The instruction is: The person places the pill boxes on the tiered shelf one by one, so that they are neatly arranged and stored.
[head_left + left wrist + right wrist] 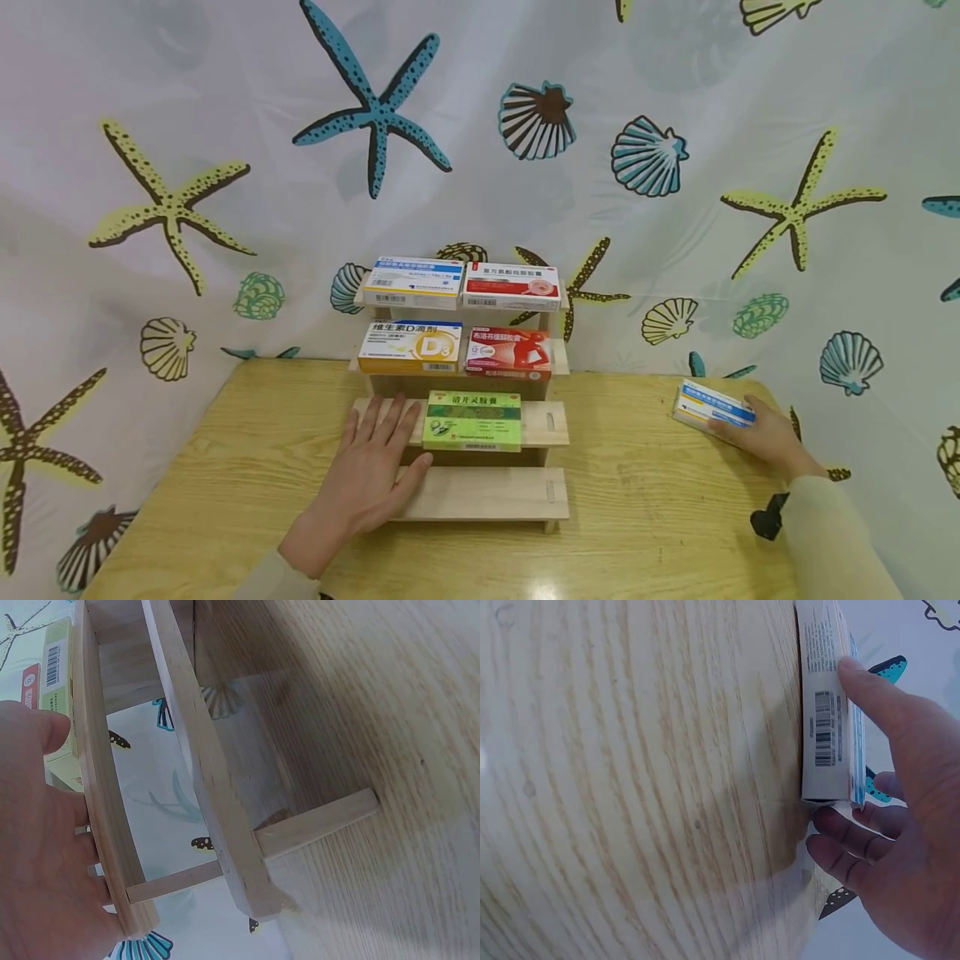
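Note:
My left hand (369, 477) lies with straight, spread fingers on the left part of a wooden stepped rack (480, 493), on the third tier from the top. Its thumb points toward a green medicine box (474, 423) on the same tier. At the table's far right, my right hand (768, 437) grips the right end of a blue-and-white medicine box (705, 406). In the right wrist view, the thumb presses on an upper edge of this box (825, 735), and curled fingers show at its near end. The box is at the tabletop; any gap beneath is hard to judge.
On the rack's top tier sit a blue-and-white box (415, 282) and a red-and-white box (512, 286). Below them are a yellow-and-white vitamin D box (410, 347) and a red box (508, 353). A patterned curtain (465, 208) hangs behind the wooden table (630, 492).

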`<act>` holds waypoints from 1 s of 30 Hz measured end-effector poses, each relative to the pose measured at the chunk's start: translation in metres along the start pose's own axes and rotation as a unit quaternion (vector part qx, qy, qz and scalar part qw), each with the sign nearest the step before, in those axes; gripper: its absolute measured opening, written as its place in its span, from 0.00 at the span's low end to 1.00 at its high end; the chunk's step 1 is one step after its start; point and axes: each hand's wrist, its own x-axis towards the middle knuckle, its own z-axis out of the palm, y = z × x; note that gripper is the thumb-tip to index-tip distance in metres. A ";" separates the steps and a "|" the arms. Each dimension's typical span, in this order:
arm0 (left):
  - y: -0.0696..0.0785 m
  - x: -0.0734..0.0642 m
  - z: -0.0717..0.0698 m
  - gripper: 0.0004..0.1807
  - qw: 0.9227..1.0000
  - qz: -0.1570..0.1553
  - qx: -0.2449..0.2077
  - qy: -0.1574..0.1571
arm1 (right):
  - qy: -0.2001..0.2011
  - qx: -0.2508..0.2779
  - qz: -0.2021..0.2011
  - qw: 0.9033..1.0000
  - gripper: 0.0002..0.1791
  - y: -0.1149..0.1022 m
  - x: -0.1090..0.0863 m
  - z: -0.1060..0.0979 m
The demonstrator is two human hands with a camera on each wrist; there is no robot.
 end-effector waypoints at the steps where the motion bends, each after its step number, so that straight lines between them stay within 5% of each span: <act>1: 0.000 0.000 0.000 0.40 1.000 0.000 0.001 0.000 | 0.003 -0.002 -0.002 1.000 0.65 -0.001 0.000 0.000; 15: 0.000 0.001 -0.002 0.41 1.000 -0.004 0.003 -0.004 | 0.033 -0.078 -0.029 0.996 0.63 -0.001 -0.002 0.006; 30: -0.001 0.001 0.000 0.41 1.000 -0.003 0.003 -0.003 | 0.015 -0.046 -0.002 0.999 0.67 -0.001 -0.007 0.012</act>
